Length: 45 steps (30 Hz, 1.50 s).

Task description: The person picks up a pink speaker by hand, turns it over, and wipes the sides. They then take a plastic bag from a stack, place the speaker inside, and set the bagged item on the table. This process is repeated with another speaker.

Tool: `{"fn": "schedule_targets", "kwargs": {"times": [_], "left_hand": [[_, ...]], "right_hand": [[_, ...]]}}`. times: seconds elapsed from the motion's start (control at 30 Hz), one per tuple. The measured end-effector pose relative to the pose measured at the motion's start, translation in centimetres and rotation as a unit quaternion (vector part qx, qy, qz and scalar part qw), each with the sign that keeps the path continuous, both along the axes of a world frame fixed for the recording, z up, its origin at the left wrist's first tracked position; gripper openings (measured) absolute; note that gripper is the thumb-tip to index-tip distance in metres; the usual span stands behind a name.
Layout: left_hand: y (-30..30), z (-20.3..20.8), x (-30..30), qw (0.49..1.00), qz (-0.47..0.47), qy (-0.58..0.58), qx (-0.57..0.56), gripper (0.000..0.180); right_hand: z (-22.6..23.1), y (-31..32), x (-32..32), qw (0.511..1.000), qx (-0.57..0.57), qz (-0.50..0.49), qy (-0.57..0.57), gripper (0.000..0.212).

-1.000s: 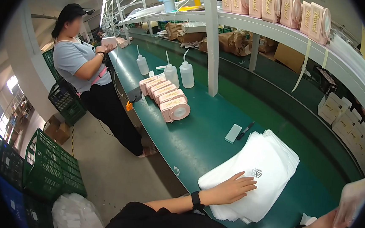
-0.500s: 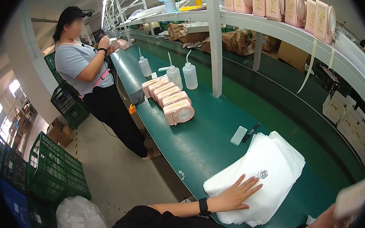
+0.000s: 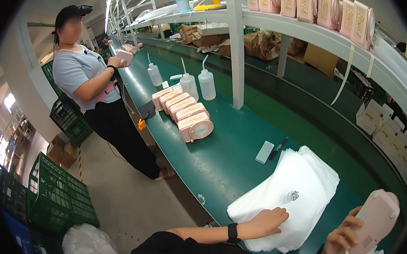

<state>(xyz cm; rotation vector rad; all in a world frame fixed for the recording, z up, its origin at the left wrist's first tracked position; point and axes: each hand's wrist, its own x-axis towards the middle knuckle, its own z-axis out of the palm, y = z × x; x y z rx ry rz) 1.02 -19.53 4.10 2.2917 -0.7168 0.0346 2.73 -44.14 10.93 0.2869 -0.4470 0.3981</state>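
Pink device (image 3: 373, 224), flat and rounded, gripped upright in your right hand (image 3: 342, 236), your left hand (image 3: 267, 222) spread flat on white bags (image 3: 293, 199).

A long green table (image 3: 239, 153) runs under white shelves (image 3: 313, 38); green crates (image 3: 57, 197) sit on grey floor (image 3: 128, 192).

On the green bench top (image 3: 239, 153) stands one row of six pink rounded plastic devices (image 3: 185, 112), side by side. Behind them stand three white squeeze bottles with thin nozzles (image 3: 187, 84). One stack of white thin bags (image 3: 298, 190) lies near the front, too many sheets to count. Beside it lie one pale rectangular block (image 3: 264, 152) and one dark pen (image 3: 277, 148). One more pink device (image 3: 373, 224) is held up at the right. Two people are in view.
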Motion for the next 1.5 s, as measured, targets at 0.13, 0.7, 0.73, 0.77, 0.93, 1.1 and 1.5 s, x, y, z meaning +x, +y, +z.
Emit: {"fn": "schedule_targets", "kwargs": {"times": [0.13, 0.7, 0.73, 0.77, 0.93, 1.1, 1.5], "left_hand": [[-0.5, 0.0, 1.4, 0.999, -0.026, -0.002, 0.031, 0.033], [-3.9, 1.8, 0.3, 0.987, -0.017, -0.051, 0.150, 0.016], [-3.7, 1.9, 0.4, 0.989, -0.021, -0.039, 0.140, 0.014], [-3.7, 1.9, 0.5, 0.989, -0.014, -0.034, 0.142, 0.014], [-2.4, 2.3, 0.6, 0.994, 0.019, 0.033, 0.099, 0.009], [-2.2, 3.4, 1.0, 0.995, -0.022, 0.008, 0.092, 0.009], [-1.8, 5.6, 2.1, 0.996, 0.073, 0.011, -0.050, 0.011]], "right_hand": [[-2.9, 1.9, -3.3, 0.992, 0.101, 0.031, 0.069, 0.053], [-6.1, 2.2, -7.4, 0.915, 0.384, 0.075, 0.093, 0.041], [-6.1, 2.4, -7.4, 0.912, 0.390, 0.091, 0.087, 0.041], [-6.0, 2.5, -7.3, 0.911, 0.390, 0.097, 0.094, 0.041], [-5.5, 4.2, -6.8, 0.904, 0.386, 0.155, 0.093, 0.043], [-5.7, 5.7, -7.3, 0.898, 0.380, 0.195, 0.104, 0.047], [-7.3, 2.4, -10.7, 0.981, -0.013, 0.076, 0.178, 0.068]]}}
